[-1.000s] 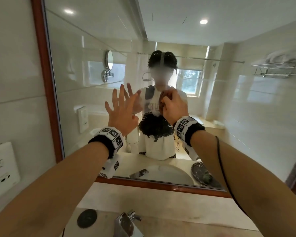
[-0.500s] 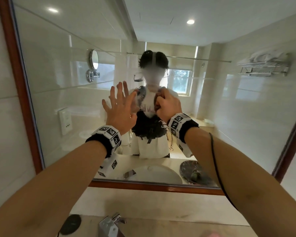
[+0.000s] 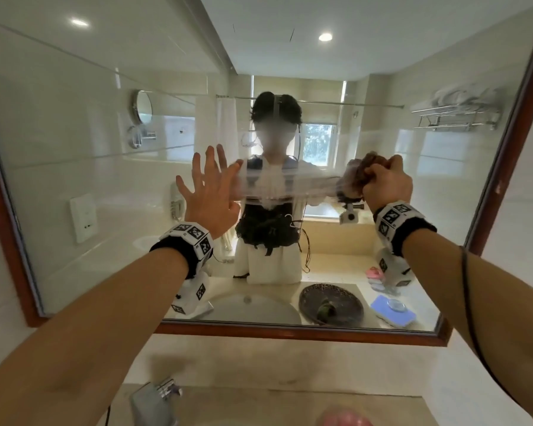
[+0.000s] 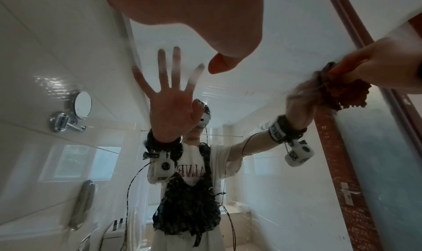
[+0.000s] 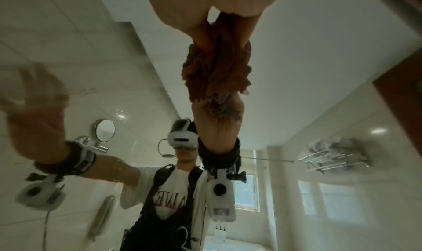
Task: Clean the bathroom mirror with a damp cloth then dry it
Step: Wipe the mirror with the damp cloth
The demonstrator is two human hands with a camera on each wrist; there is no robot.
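Damp-wiping step: right hand (image 3: 385, 184) grips the bunched cloth (image 3: 359, 170) against the mirror (image 3: 382, 72) mid-frame, left hand (image 3: 211, 192) fingers spread wide; next, probably another pass lower down.

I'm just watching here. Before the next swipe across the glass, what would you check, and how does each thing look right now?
1. Cloth held firmly: ok. The right hand grips the bunched brown cloth.
2. Cloth against the mirror: ok, it meets its own reflection in the right wrist view.
3. Cloth wet enough: ok, likely. A wet streak runs across the glass beside it.
4. Left hand out of the path: not ok. Its spread fingers sit at the streak's left end.
5. Room to the right: ok, clear glass before the wooden frame.
6. Drying cloth ready: cannot tell.
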